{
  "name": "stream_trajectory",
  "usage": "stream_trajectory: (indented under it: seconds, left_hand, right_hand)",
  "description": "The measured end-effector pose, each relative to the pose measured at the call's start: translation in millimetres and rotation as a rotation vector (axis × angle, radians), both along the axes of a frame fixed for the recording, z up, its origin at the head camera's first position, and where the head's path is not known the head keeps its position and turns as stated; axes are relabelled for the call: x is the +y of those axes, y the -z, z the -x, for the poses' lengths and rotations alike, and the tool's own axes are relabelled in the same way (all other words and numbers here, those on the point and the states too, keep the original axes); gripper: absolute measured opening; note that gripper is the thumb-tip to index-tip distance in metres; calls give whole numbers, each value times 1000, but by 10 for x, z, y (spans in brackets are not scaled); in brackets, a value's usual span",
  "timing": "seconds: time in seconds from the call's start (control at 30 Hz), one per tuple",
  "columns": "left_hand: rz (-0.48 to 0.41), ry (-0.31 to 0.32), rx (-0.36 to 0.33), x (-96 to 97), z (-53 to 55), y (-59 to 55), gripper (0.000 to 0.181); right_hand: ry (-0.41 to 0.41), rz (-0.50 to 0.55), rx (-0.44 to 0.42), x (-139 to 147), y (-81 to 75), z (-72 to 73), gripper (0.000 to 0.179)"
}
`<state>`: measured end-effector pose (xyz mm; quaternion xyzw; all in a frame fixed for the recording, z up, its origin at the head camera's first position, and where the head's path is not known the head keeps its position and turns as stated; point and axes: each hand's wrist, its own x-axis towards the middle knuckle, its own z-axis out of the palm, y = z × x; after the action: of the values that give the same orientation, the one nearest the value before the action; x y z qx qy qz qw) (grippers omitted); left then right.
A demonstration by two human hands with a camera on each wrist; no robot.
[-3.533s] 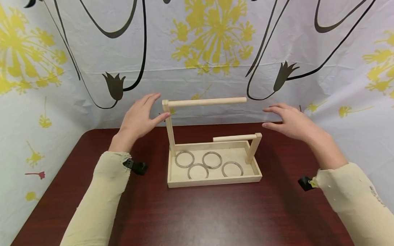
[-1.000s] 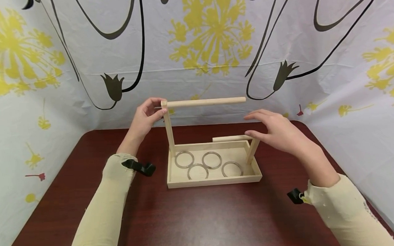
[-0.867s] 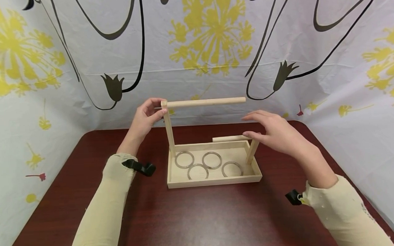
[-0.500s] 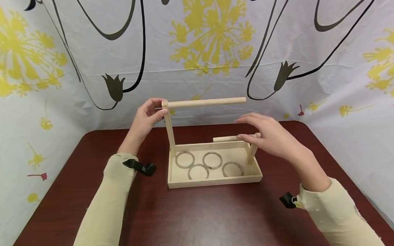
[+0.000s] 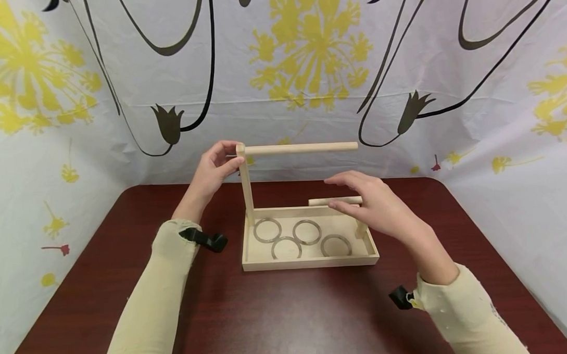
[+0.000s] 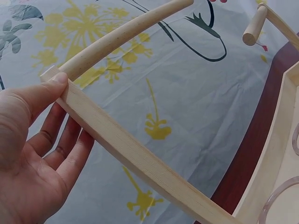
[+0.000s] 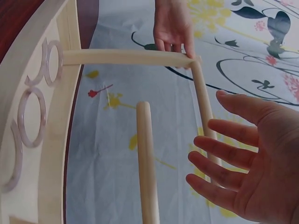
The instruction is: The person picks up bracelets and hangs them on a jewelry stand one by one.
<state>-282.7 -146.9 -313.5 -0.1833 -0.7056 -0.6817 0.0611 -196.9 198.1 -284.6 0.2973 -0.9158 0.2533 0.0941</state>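
Wooden rack: rods' inner ends free; left fingers pinch tall post.

One table carries one wooden tray with four rings inside, two posts, one by each short edge, two rods, one left hand and one right hand.

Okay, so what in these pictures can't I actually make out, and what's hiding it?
Head view: the top of the short post, behind the right hand; the near edges of two rings, behind the tray's front wall.
Left wrist view: some fingertips of the left hand, behind the tall post.
Right wrist view: the rest of the short rod, cut off by the bottom edge.
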Motion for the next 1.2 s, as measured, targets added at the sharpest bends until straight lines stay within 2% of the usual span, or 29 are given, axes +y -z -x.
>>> stream_trajectory:
  seconds: [0.3, 0.47, 0.67, 1.2]
  left_hand:
    - [3, -1, -3, 15, -9, -11, 25]
    - [-1, 1, -14, 20, -10, -19, 25]
    - [2, -1, -5, 13, -7, -7, 24]
    - [-11, -5, -14, 16, -13, -4, 25]
  right_hand:
    - [-56, 64, 9, -125, 102, 11, 41]
    - [-68, 106, -32, -202, 177, 16, 43]
    - [-146, 211, -78, -348, 301, 51, 43]
    - [-241, 267, -212, -820, 557, 45, 39]
